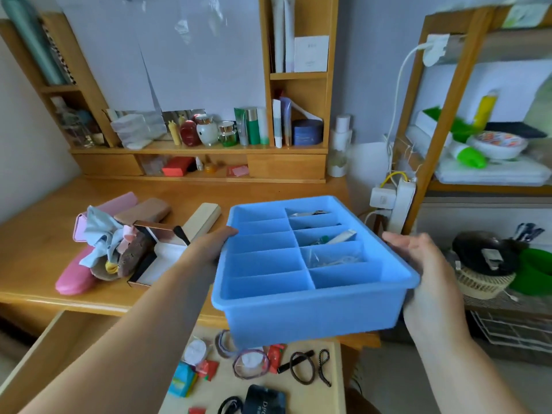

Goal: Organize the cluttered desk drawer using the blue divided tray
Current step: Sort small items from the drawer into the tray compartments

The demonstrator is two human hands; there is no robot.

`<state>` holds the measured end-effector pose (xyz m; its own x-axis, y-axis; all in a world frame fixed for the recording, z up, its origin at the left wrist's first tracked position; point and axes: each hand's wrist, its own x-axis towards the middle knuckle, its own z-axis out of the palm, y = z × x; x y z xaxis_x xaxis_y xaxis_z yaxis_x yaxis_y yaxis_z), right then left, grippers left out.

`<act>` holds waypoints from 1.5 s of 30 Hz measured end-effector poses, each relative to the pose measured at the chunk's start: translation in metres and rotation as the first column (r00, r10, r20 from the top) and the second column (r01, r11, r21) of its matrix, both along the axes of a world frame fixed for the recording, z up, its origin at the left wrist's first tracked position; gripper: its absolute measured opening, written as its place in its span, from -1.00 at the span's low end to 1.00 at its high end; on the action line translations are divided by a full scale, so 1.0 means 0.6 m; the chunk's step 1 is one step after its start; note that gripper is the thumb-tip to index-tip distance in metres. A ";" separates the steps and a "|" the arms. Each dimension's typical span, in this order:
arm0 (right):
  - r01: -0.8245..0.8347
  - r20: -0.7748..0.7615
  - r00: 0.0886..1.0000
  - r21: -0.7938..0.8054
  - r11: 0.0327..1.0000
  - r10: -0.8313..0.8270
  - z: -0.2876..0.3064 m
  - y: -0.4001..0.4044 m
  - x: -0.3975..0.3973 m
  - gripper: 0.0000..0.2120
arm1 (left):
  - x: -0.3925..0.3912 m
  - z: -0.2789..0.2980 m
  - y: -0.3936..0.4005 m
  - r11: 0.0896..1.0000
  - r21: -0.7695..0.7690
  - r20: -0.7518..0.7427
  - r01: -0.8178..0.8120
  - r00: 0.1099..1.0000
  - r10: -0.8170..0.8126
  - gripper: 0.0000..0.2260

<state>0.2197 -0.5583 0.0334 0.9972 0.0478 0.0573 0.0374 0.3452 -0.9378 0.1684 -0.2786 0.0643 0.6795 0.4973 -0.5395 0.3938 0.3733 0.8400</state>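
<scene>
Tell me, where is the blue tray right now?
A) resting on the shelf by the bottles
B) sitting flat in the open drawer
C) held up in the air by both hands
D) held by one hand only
C: the left hand and right hand grip opposite sides of the blue divided tray, which is lifted above the open drawer.

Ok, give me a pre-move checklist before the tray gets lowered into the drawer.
1. Both hands on tray: ok. Left hand and right hand hold opposite sides of the blue divided tray.
2. Tray level: not ok, slightly tilted.
3. Contents seated: ok, small items lie inside right-column compartments.
4. Drawer open: ok, open drawer is below.
5. Landing spot free: not ok, hair ties and packets lie there.
</scene>
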 end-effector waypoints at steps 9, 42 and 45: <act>-0.091 -0.094 0.992 -0.106 0.990 0.082 -0.027 0.041 -0.060 -0.32 | -0.002 -0.040 -0.138 0.910 -0.217 0.187 -0.352 0.900 0.393 -0.92; -0.199 -0.223 0.686 -0.973 -0.116 0.693 -0.282 0.078 -0.230 -0.63 | -0.410 -0.352 -0.045 0.702 0.691 -0.176 0.173 0.982 -0.069 -0.73; -0.128 -0.178 0.817 -0.983 -0.128 0.548 -0.281 0.116 -0.193 -0.52 | -0.406 -0.354 -0.042 0.704 0.687 -0.182 0.179 0.981 -0.072 -0.75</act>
